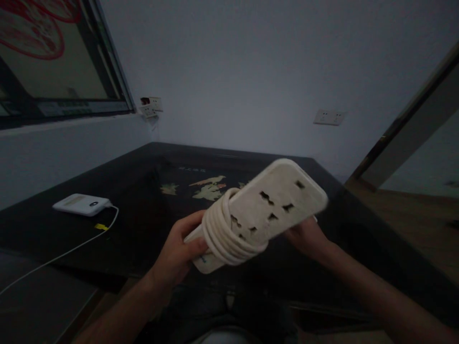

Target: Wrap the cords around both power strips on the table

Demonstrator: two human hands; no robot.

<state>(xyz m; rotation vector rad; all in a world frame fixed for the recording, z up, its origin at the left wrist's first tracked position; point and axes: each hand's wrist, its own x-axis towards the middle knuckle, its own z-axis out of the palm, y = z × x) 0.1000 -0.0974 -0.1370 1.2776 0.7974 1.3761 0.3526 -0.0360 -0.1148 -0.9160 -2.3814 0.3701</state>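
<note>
A white power strip (283,200) is held up, tilted, above the dark table, its far end raised to the right. Its white cord (229,234) is wound in several turns around the near half, and the socket holes face me. My left hand (181,246) grips the near end, thumb on the top face and fingers underneath. Behind the strip's right side is my right hand (308,236). Its fingers are hidden by the strip, so whether it holds the cord's end or the strip I cannot tell. A small white bit shows at its edge.
On the black table (125,177) with a bird-and-leaf picture, a white power bank (81,204) lies at left, its thin white cable (77,246) running off the near edge. Wall sockets (329,117) are at the back, with a loose one (148,111) near the window corner.
</note>
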